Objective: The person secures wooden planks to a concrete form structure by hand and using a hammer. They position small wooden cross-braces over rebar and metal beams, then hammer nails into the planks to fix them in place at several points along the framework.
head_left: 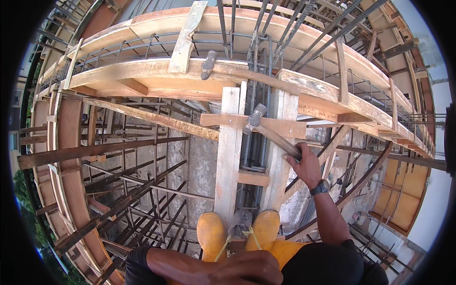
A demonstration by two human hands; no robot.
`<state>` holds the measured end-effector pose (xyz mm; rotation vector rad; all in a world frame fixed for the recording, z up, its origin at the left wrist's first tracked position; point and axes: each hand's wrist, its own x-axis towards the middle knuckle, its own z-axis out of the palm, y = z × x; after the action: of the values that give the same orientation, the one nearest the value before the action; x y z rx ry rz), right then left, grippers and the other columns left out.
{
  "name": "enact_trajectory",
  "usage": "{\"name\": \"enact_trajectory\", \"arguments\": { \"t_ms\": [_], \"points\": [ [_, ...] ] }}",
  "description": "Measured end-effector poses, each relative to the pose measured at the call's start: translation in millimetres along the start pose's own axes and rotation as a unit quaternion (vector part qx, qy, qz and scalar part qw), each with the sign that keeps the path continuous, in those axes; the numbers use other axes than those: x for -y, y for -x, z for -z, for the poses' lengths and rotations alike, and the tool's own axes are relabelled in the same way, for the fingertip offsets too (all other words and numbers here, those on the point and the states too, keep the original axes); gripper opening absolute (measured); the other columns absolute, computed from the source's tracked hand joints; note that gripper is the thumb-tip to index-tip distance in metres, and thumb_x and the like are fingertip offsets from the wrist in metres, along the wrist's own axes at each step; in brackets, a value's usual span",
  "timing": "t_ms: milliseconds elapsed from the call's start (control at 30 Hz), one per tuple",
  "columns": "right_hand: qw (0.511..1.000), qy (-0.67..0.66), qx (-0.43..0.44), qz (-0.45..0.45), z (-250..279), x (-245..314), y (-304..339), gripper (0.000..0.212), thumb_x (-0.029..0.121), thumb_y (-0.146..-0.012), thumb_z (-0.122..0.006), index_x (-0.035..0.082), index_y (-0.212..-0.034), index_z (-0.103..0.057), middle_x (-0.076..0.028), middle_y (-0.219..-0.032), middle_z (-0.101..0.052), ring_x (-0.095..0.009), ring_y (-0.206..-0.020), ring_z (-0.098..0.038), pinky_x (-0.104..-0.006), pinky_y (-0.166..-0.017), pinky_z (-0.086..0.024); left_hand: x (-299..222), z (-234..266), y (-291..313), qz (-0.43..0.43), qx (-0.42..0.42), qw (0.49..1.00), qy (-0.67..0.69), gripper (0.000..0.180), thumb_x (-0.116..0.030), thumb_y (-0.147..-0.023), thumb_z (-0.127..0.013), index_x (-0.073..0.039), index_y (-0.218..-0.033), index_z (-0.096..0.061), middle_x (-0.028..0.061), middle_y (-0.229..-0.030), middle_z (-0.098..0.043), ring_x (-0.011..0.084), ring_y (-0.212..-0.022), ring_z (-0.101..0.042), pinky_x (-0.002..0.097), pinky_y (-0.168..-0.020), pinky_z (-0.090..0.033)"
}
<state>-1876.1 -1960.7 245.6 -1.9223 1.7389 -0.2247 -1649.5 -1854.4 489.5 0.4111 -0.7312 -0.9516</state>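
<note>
My right hand [306, 166] is wrapped round the wooden handle of a hammer [278, 137], whose worn metal head is over a short wooden crosspiece [218, 119]. The crosspiece spans two upright-looking timber boards [229, 156] with steel bars [254, 152] between them. Low in the view, in front of my body, my left hand [259, 267] looks curled; its fingertips and anything in them are hidden. Beyond the crosspiece, a second hammer [208, 65] lies along the edge of the wooden beam formwork [156, 71], its handle stretching to the right.
My yellow boots [213, 232] stand either side of a dark pouch [241, 222] with yellow-green strings. Tall rebar [280, 28] rises from the formwork. Below lie deep gaps crossed by timber props [95, 148]. Another curved formwork beam [71, 190] runs down the left.
</note>
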Motion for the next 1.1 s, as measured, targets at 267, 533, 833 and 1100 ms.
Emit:
{"name": "enact_trajectory", "arguments": {
  "t_ms": [267, 533, 833, 1100],
  "points": [
    [1.0, 0.026, 0.002, 0.016, -2, -8, 1, 0.061, 0.052, -0.085, -0.071, -0.001, -0.11, -0.059, -0.022, -0.098, -0.066, -0.042, -0.088, -0.066, -0.0499, -0.076, -0.052, 33, 86, 2, -0.147, 0.186, 0.949, -0.206, 0.034, -0.042, -0.093, -0.065, -0.009, -0.102, -0.061, 0.0063, -0.086, -0.05, 0.0218, -0.063, -0.053, 0.0377, -0.057, -0.048],
    [0.999, 0.047, 0.004, 0.025, 1, -8, 2, 0.056, 0.049, -0.087, -0.07, -0.001, -0.11, -0.059, -0.022, -0.098, -0.066, -0.041, -0.09, -0.065, -0.0501, -0.077, -0.051, 131, 197, 35, 0.095, 0.474, 0.548, -0.683, 0.052, -0.038, -0.073, -0.082, -0.01, -0.112, -0.062, 0.0063, -0.108, -0.059, 0.026, -0.112, -0.052, 0.0501, -0.099, -0.037],
    [0.947, -0.245, 0.18, -0.1, 52, 33, 55, 0.041, 0.041, -0.099, -0.059, 0.001, -0.106, -0.053, -0.008, -0.066, -0.055, -0.023, -0.055, -0.057, -0.0373, -0.052, -0.048, 130, 228, 59, 0.153, 0.469, 0.558, -0.668, 0.068, -0.041, -0.069, -0.085, -0.01, -0.122, -0.057, 0.0073, -0.123, -0.052, 0.0292, -0.121, -0.046, 0.0496, -0.106, -0.032],
    [0.837, -0.367, 0.322, -0.247, 124, 55, 94, 0.039, 0.04, -0.106, -0.048, 0.002, -0.113, -0.052, 0.0, -0.068, -0.047, -0.008, -0.047, -0.047, -0.0254, -0.041, -0.043, 107, 234, 102, 0.326, 0.128, 0.709, -0.612, 0.125, -0.032, -0.062, -0.095, -0.001, -0.15, -0.011, 0.0258, -0.149, -0.021, 0.0415, -0.14, -0.026, 0.0502, -0.119, -0.025]
  ]
}}
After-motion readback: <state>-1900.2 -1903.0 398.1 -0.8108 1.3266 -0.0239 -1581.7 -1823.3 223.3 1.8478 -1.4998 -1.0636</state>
